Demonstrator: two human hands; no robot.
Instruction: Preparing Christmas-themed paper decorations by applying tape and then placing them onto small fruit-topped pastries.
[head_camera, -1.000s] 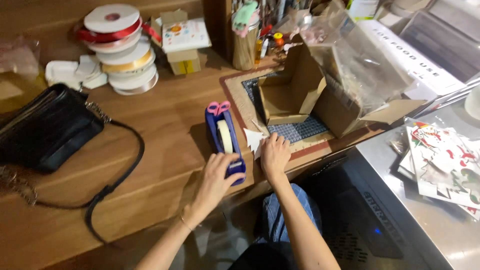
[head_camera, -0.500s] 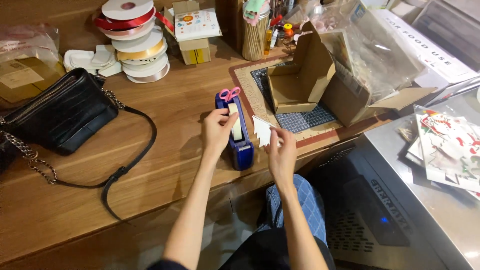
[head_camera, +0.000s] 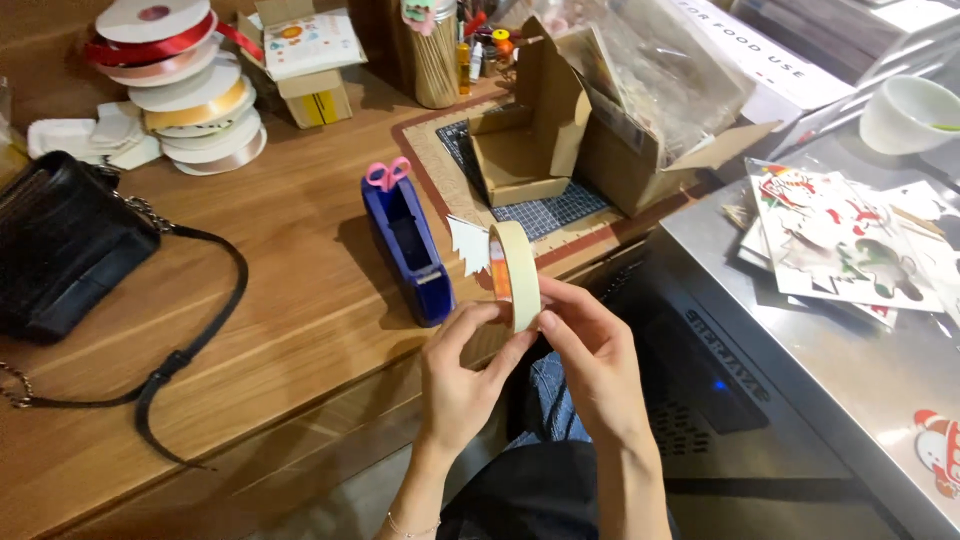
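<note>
Wooden worktop (head_camera: 280, 260) fills the left and centre of the head view; a steel counter (head_camera: 830, 350) adjoins it at 3 o'clock.

Both hands are raised over the near edge of the worktop, at 6 o'clock of the frame. The left hand (head_camera: 458, 385) and the right hand (head_camera: 592, 365) hold a roll of cream masking tape (head_camera: 517, 272) between them. The roll stands on edge, its open core turned toward the left. Left thumb and fingers are curled and pinch the lower rim of the roll; right thumb and forefinger pinch the same rim from the opposite side, the remaining right fingers folded behind it. Whether a loose tape end is lifted cannot be told.

A blue tape dispenser (head_camera: 408, 245) stands on the worktop at 10 o'clock of the roll, just beside it, its cradle vacant. Pink scissor handles (head_camera: 387, 173) rest at its far end. A white tree-shaped paper cutout (head_camera: 468, 243) lies directly behind the roll.

Open cardboard boxes (head_camera: 540, 130) sit on a cutting mat (head_camera: 560, 205) at 12 o'clock. A stack of ribbon spools (head_camera: 180, 85) stands at 11 o'clock. A black handbag (head_camera: 60, 245) with its strap lies at 9 o'clock. Printed festive sheets (head_camera: 850, 245) lie on the steel counter at 3 o'clock, with a white cup (head_camera: 908, 112) beyond them.
</note>
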